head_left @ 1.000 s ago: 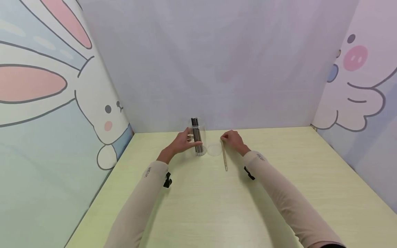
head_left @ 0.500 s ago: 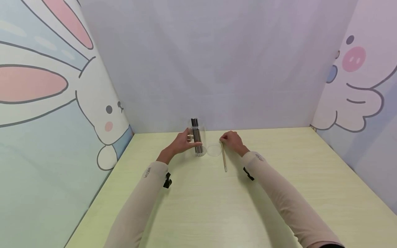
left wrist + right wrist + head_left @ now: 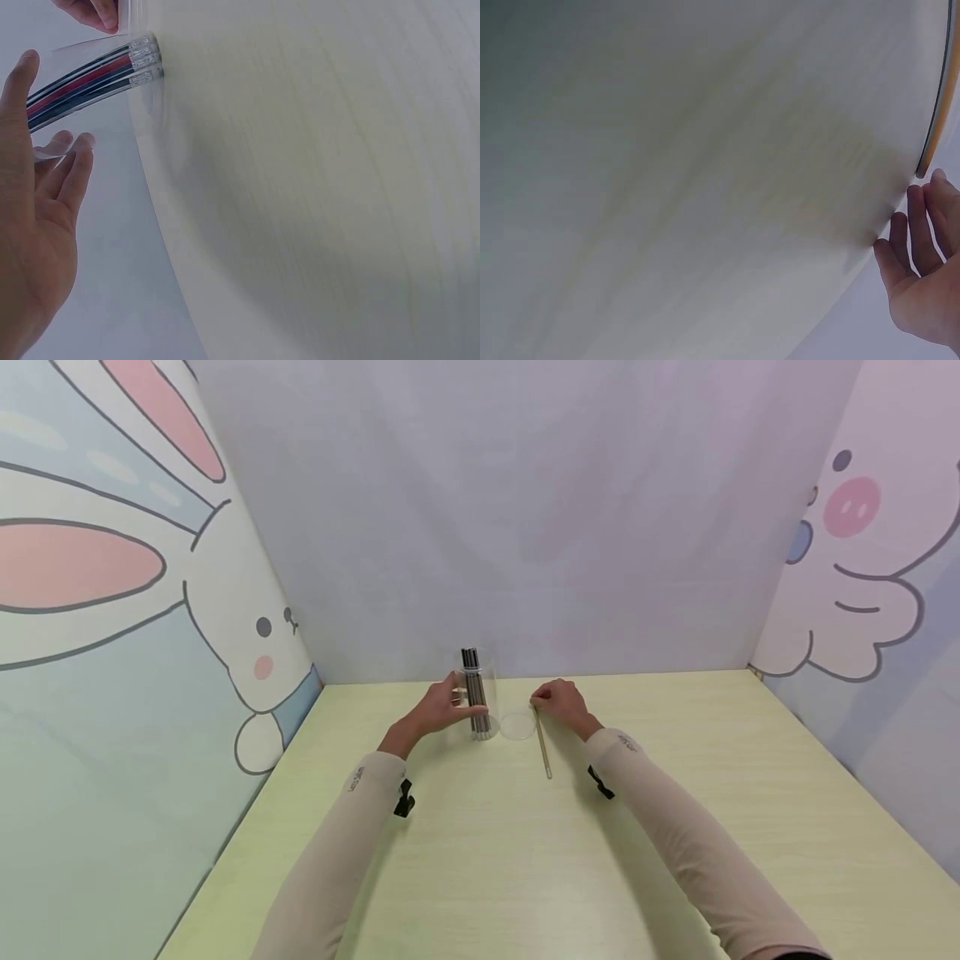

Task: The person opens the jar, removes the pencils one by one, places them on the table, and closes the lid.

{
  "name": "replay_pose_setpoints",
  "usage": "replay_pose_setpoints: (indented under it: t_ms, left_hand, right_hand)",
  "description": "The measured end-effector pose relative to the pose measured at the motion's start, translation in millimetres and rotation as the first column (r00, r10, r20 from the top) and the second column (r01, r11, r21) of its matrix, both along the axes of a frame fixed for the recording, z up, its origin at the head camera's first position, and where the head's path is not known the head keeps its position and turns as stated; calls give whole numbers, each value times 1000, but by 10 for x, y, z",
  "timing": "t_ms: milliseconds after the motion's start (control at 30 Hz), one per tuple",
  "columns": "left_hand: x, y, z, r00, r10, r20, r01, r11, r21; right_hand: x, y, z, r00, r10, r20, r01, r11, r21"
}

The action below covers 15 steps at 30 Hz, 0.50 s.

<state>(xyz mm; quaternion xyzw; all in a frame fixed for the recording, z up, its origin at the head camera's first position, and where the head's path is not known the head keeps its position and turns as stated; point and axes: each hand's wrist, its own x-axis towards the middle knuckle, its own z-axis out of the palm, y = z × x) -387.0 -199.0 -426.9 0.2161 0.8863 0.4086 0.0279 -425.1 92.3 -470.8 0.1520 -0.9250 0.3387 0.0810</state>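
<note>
In the head view my left hand (image 3: 435, 708) grips a clear cylinder (image 3: 491, 685) that stands upright at the back of the table. Several dark pencils (image 3: 476, 689) lean inside it; the left wrist view shows a red pencil (image 3: 79, 88) among them, silvery ends at the cylinder's base. To the right, one gold-coloured pencil (image 3: 543, 747) lies on the table, pointing towards me. The thumb and fingertips of my right hand (image 3: 567, 706) pinch its far end. From the right wrist, that pencil's dark end shows right at the fingertips of the right hand (image 3: 926, 281).
Between the cylinder and the lone pencil lies a clear round lid (image 3: 517, 737). A pale wooden table (image 3: 487, 860) reaches back to a plain light wall (image 3: 525, 527). Cartoon-printed panels (image 3: 97, 777) stand along the sides.
The right fingertips have shifted slightly left, and the lone pencil has turned a little with them. The left hand and the cylinder have stayed in place.
</note>
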Motion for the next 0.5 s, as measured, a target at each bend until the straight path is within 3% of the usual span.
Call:
replay_pose_setpoints:
  t_ms: [233, 500]
  left_hand:
    - [-11, 4, -8, 1000, -6, -11, 6, 1000, 1]
    - [-14, 7, -8, 1000, -7, -5, 7, 1000, 14]
  right_hand:
    - [-18, -8, 30, 1000, 3, -1, -3, 1000, -12]
    - [-60, -14, 150, 990, 87, -109, -90, 995, -29]
